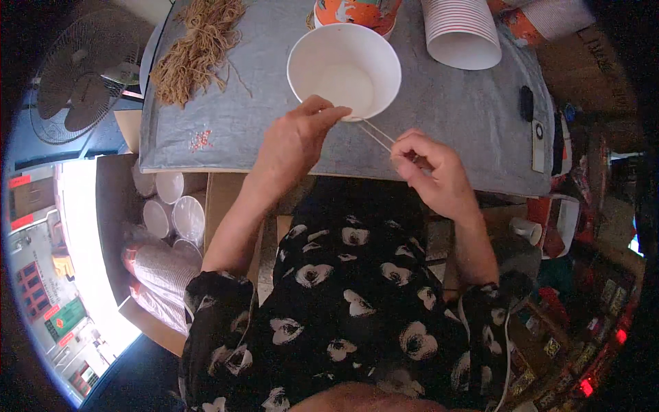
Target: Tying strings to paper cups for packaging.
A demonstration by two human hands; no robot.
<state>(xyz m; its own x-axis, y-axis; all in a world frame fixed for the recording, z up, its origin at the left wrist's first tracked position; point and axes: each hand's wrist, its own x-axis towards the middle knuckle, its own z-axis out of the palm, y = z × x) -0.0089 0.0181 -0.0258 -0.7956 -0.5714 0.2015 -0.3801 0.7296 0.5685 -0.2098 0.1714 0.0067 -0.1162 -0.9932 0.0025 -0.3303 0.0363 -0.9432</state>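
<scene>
A white paper bucket (374, 69) stands on the grey cloth-covered table, its open top facing me. My left hand (295, 137) is closed at the bucket's near rim, thumb and finger pinching there. Starting beside those fingertips, a thin pale cord (376, 134) runs in two strands down to the right. My right hand (436, 168) is closed on the cord's other end, a short way off the bucket. Whether my left fingers also grip the cord is hidden. A bundle of brown cords (199, 51) lies at the far left of the table.
Behind the bucket stands an orange-patterned bucket (353, 14). Stacked white buckets (463, 44) lie at the back right. Small red bits (200, 141) are scattered at left. A black object (526, 103) lies near the right edge. More wrapped buckets (161, 268) fill a carton at lower left.
</scene>
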